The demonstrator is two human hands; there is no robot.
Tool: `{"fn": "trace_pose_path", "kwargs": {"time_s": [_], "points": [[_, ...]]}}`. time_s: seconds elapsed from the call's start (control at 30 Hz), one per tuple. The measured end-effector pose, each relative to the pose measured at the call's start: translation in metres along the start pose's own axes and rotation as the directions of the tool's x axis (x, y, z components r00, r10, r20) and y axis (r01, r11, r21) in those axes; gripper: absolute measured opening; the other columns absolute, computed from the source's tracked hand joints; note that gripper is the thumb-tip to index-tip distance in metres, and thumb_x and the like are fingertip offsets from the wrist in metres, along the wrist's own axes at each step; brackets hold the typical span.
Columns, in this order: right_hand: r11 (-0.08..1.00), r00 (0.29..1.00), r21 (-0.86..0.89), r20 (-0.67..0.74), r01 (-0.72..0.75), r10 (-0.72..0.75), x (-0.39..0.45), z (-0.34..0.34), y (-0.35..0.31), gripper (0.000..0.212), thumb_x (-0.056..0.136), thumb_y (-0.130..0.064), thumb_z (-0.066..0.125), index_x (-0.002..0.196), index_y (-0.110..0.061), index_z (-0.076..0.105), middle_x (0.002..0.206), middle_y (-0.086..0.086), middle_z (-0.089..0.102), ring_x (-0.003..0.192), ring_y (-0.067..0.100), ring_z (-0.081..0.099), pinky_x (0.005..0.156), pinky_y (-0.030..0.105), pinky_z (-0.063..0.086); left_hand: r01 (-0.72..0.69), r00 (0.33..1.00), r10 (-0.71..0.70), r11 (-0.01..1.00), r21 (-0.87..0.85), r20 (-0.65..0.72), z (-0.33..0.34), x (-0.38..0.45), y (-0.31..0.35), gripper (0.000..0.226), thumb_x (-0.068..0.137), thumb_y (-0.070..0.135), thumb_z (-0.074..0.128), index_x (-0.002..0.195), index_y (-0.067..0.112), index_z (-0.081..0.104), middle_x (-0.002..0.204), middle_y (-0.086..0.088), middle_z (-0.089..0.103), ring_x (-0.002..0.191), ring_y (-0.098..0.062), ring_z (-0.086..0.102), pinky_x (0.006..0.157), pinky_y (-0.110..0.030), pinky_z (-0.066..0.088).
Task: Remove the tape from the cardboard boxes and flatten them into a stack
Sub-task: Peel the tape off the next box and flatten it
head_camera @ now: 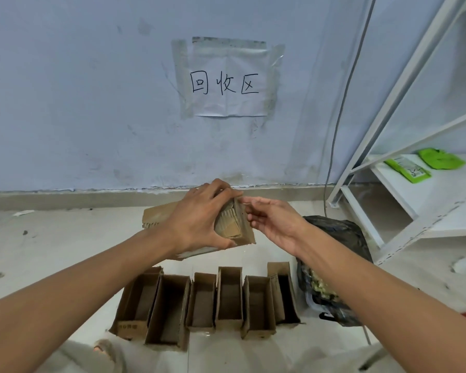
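left hand [199, 216]: grips the held box [237, 224] from above, fingers curled over its top edge, thumb under its lower end
right hand [272, 222]: just right of the box, palm up, fingers loosely curled; cannot tell if it pinches tape
held box: mid-air above the floor [51, 251], near the wall [92, 103]
open boxes [207, 300]: six in a row on floor, below the hands
black bag [334, 251]: right of the row
wall sign [226, 82]: taped paper, handwritten characters
shelf [414, 184]: white, far right, green packets [406, 169] on it

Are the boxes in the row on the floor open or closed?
Open. All six boxes stand with tops open, their bare insides visible; none is flattened.
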State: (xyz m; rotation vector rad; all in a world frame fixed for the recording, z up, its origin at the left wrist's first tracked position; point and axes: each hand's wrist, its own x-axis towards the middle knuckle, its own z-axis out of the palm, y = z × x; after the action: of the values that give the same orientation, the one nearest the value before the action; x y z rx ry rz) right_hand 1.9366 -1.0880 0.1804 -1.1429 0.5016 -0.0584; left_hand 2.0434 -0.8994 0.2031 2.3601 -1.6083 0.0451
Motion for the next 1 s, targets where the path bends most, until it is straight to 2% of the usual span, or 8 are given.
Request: {"fn": "trace_pose_path", "kwargs": {"time_s": [0.1, 0.2, 0.37, 0.5, 0.6, 0.73, 0.9, 1.0], "points": [[0.997, 0.995, -0.033, -0.074, 0.070, -0.072, -0.002, -0.022, -0.003, 0.024, 0.108, -0.004, 0.052, 0.123, 0.006, 0.069, 0.084, 0.007, 0.068, 0.071, 0.012, 0.064, 0.068, 0.022, 0.056, -0.008, 1.000, 0.008, 0.999, 0.041, 0.008, 0.012, 0.023, 0.014, 0.106, 0.067, 0.070, 0.081, 0.155, 0.031, 0.036, 0.144, 0.005, 0.040, 0.130, -0.019, 0.046, 0.111, -0.041, 0.040], [0.980, 0.963, -0.178, -0.233, 0.094, -0.134, -0.006, -0.054, 0.001, 0.022, 0.108, -0.008, 0.054, 0.109, 0.005, 0.072, 0.076, 0.006, 0.065, 0.063, 0.013, 0.063, 0.060, 0.021, 0.054, -0.005, 1.000, 0.004, 0.998, 0.061, 0.026, 0.026, 0.049, 0.036, 0.110, 0.067, 0.071, 0.081, 0.158, 0.032, 0.032, 0.146, 0.004, 0.040, 0.133, -0.020, 0.044, 0.112, -0.042, 0.039], [0.897, 0.891, -0.427, -0.444, -0.111, -0.100, -0.026, -0.133, 0.016, 0.024, 0.108, 0.000, 0.049, 0.108, 0.007, 0.072, 0.072, 0.007, 0.061, 0.057, 0.010, 0.054, 0.050, 0.016, 0.047, -0.016, 0.995, 0.013, 0.999, 0.038, 0.095, 0.062, 0.086, 0.083, 0.112, 0.066, 0.070, 0.080, 0.158, 0.031, 0.029, 0.148, 0.001, 0.040, 0.136, -0.025, 0.043, 0.113, -0.044, 0.038], [0.861, 0.828, -0.472, -0.548, -0.189, -0.119, -0.032, -0.180, 0.029, 0.029, 0.107, 0.003, 0.046, 0.099, 0.008, 0.073, 0.068, 0.007, 0.060, 0.053, 0.011, 0.051, 0.044, 0.017, 0.042, -0.098, 0.987, 0.088, 0.993, 0.072, 0.131, 0.093, 0.105, 0.110, 0.110, 0.066, 0.067, 0.080, 0.157, 0.031, 0.030, 0.147, -0.001, 0.042, 0.132, -0.027, 0.045, 0.108, -0.045, 0.041], [0.888, 0.823, -0.410, -0.563, -0.207, -0.069, -0.028, -0.209, 0.051, 0.026, 0.105, 0.007, 0.043, 0.099, 0.012, 0.068, 0.069, 0.017, 0.057, 0.047, 0.016, 0.051, 0.039, 0.019, 0.041, -0.155, 0.979, 0.136, 0.981, 0.120, 0.153, 0.117, 0.119, 0.118, 0.111, 0.067, 0.066, 0.081, 0.158, 0.030, 0.029, 0.144, -0.002, 0.043, 0.130, -0.027, 0.046, 0.108, -0.046, 0.039], [0.806, 0.798, -0.486, -0.602, -0.337, -0.029, -0.015, -0.257, 0.097, 0.020, 0.108, -0.008, 0.045, 0.101, -0.003, 0.064, 0.073, 0.019, 0.067, 0.051, 0.023, 0.056, 0.043, 0.027, 0.047, -0.195, 0.967, 0.166, 0.970, 0.143, 0.195, 0.148, 0.133, 0.108, 0.114, 0.068, 0.066, 0.081, 0.160, 0.030, 0.025, 0.146, -0.001, 0.044, 0.131, -0.027, 0.046, 0.111, -0.046, 0.037], [0.700, 0.753, -0.518, -0.657, -0.492, 0.043, 0.021, -0.310, 0.152, 0.026, 0.102, -0.025, 0.065, 0.092, -0.001, 0.068, 0.081, 0.019, 0.073, 0.066, 0.025, 0.064, 0.074, 0.042, 0.059, -0.154, 0.962, 0.111, 0.975, 0.159, 0.251, 0.190, 0.141, 0.090, 0.116, 0.066, 0.072, 0.079, 0.160, 0.032, 0.023, 0.148, 0.002, 0.042, 0.133, -0.026, 0.045, 0.109, -0.045, 0.038], [0.671, 0.740, -0.517, -0.669, -0.532, 0.070, 0.043, -0.321, 0.180, 0.026, 0.096, -0.021, 0.074, 0.076, -0.016, 0.059, 0.081, 0.012, 0.070, 0.067, 0.023, 0.063, 0.064, 0.033, 0.058, -0.137, 0.960, 0.101, 0.983, 0.125, 0.260, 0.219, 0.145, 0.088, 0.116, 0.065, 0.070, 0.080, 0.159, 0.033, 0.022, 0.146, 0.002, 0.042, 0.130, -0.025, 0.048, 0.107, -0.045, 0.041]]}}
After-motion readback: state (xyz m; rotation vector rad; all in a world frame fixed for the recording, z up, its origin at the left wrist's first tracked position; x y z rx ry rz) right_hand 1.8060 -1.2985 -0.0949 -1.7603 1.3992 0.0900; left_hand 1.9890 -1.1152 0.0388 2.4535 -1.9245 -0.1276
